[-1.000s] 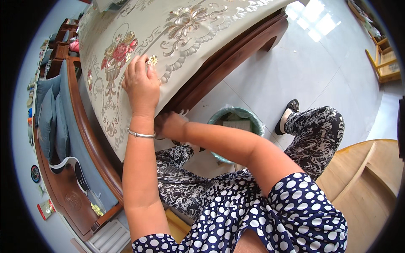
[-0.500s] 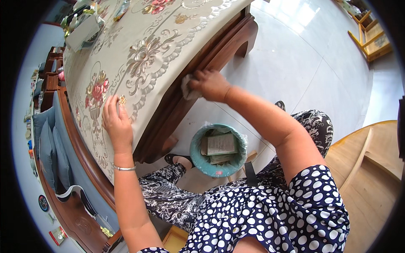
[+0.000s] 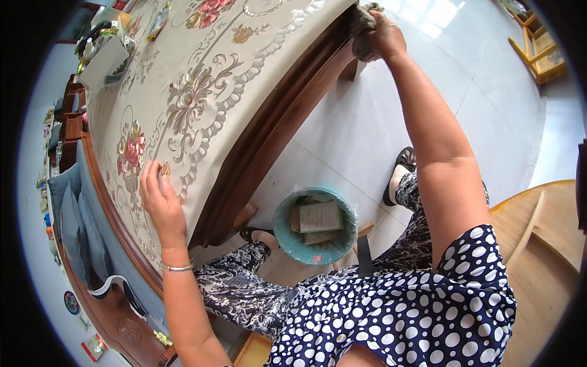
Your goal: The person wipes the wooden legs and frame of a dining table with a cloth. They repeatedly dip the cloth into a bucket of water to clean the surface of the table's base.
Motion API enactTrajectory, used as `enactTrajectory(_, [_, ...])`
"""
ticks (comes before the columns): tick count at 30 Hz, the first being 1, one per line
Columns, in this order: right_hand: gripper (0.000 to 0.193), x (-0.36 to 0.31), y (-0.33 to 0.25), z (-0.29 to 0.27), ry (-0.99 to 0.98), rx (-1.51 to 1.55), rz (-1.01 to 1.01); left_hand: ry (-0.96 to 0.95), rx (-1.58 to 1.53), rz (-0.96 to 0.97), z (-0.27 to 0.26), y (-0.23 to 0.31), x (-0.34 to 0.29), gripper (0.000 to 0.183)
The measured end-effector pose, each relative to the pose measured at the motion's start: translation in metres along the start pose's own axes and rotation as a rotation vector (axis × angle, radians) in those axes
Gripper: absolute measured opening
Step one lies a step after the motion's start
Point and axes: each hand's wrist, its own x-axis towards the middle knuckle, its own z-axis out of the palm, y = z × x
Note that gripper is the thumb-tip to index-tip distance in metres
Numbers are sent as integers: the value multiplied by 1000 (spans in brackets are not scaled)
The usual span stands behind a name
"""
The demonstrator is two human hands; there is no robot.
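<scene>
A greyish cloth is bunched in my right hand, whose fingers close round it. It presses against the far right corner of a dark brown wooden table, at the carved side below the top. A cream tablecloth with flowers and silver scrolls covers the top. My left hand rests on this cover near its near edge, fingers stretched out, beside a small gold-coloured piece or motif that I cannot make out clearly.
A teal bin with a clear liner stands on the tiled floor by my feet, cardboard pieces inside. At right is a round wooden tabletop; a wooden chair stands far right. A box of small items sits on the table's far left.
My right hand has slid the cloth along the table's side, away from me and to the right, up to the far corner. My left hand stays on the tablecloth. The view has shifted slightly.
</scene>
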Motion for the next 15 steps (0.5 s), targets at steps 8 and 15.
enactTrajectory(8, [38,-21,-48,-5,-254,-387,-145,16,-3,15,-2,2,0,34])
enactTrajectory(15, [45,-93,-84,9,-281,-335,-316,59,5,-12,5,-7,-3,33])
